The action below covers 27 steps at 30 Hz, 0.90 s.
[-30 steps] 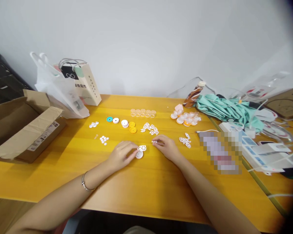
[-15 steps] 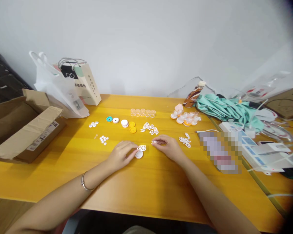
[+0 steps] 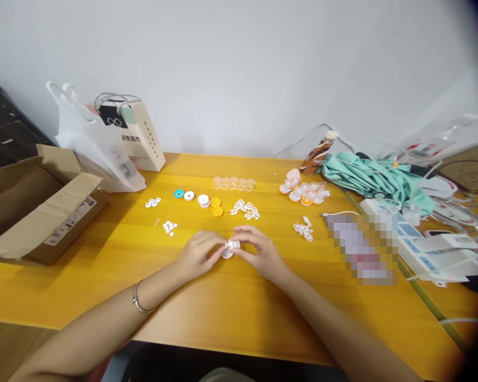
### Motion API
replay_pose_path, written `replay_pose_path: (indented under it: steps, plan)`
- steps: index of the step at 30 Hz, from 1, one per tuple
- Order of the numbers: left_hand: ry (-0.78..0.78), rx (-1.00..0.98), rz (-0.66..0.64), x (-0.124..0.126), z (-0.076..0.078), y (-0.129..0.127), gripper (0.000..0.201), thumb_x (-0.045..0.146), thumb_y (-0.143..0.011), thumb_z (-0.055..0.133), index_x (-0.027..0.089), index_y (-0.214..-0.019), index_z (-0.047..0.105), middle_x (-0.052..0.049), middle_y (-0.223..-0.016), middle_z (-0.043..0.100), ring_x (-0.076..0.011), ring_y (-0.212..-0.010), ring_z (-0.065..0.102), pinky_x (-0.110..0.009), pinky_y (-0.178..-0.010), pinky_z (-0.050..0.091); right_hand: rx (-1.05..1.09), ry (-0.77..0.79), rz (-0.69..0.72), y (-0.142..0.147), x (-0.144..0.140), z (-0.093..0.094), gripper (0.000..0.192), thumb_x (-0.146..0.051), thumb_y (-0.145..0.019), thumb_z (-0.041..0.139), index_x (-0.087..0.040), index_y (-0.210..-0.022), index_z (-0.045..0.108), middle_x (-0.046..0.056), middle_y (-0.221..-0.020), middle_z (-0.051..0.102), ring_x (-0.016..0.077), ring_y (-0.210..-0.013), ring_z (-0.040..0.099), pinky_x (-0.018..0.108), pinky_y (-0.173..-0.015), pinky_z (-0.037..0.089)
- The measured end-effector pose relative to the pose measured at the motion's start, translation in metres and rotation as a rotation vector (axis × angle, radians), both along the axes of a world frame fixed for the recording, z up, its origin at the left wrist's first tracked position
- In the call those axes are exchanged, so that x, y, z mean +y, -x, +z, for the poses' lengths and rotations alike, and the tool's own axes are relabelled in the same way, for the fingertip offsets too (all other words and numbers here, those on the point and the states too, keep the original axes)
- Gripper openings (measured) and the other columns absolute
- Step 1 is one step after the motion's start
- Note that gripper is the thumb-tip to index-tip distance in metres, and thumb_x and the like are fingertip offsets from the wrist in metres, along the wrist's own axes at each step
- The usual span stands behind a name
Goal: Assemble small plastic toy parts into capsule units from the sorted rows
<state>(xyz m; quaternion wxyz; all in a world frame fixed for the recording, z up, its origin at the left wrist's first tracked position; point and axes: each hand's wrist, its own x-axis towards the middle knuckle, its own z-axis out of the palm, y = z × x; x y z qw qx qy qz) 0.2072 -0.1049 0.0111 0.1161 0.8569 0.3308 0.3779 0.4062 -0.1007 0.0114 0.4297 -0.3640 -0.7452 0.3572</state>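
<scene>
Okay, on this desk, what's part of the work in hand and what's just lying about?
Likely part of the job:
white openwork parts between left hand and right hand
round white part close by
loose openwork pieces
yellow discs

Probably just lying about:
bottle
cardboard box
paper bag
power strip

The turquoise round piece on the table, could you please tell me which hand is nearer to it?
Left. The left hand is in front of the turquoise round piece and slightly to its right; the right hand is farther right.

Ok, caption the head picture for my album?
Left hand and right hand meet at small white openwork pieces above a yellow table.
</scene>
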Motion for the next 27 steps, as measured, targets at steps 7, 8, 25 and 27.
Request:
replay_pose_path:
  steps: [7,8,25,27]
  plan:
    - [-0.002,0.024,0.002,-0.001,-0.003,0.000,0.011,0.018,-0.085,0.051,0.018,-0.093,0.058,-0.004,-0.081,0.067,-0.0140,-0.072,0.060,-0.028,-0.069,0.044,0.095,0.235,0.068,0.002,-0.001,-0.006,0.016,-0.026,-0.075,0.063,-0.021,-0.090,0.063,0.004,-0.088,0.066,0.0151,-0.079,0.064,0.031,-0.076,0.053]
    - [-0.005,0.033,0.000,-0.001,-0.003,0.001,0.011,0.017,-0.085,0.051,0.018,-0.093,0.058,-0.004,-0.080,0.067,-0.0140,-0.071,0.060,-0.028,-0.069,0.044,0.112,0.269,0.075,0.002,-0.001,-0.007,0.016,-0.026,-0.075,0.064,-0.020,-0.089,0.063,0.004,-0.086,0.067,0.0152,-0.079,0.065,0.032,-0.076,0.053]
    - [0.043,0.159,-0.017,-0.001,0.004,0.001,0.016,0.023,-0.088,0.046,0.019,-0.099,0.056,-0.005,-0.086,0.065,-0.0155,-0.078,0.058,-0.030,-0.072,0.042,0.282,0.591,0.025,0.004,0.002,0.001,0.027,-0.028,-0.058,0.076,-0.019,-0.074,0.056,-0.002,-0.071,0.063,0.0109,-0.066,0.061,0.026,-0.068,0.049]
    - [0.135,0.177,-0.018,0.001,0.006,0.001,0.026,0.033,-0.084,0.052,0.019,-0.106,0.052,-0.007,-0.097,0.063,-0.0182,-0.086,0.057,-0.033,-0.077,0.042,0.298,0.575,-0.005,0.001,0.005,-0.003,0.025,-0.028,-0.059,0.075,-0.019,-0.073,0.056,-0.002,-0.072,0.065,0.0118,-0.067,0.062,0.027,-0.070,0.050]
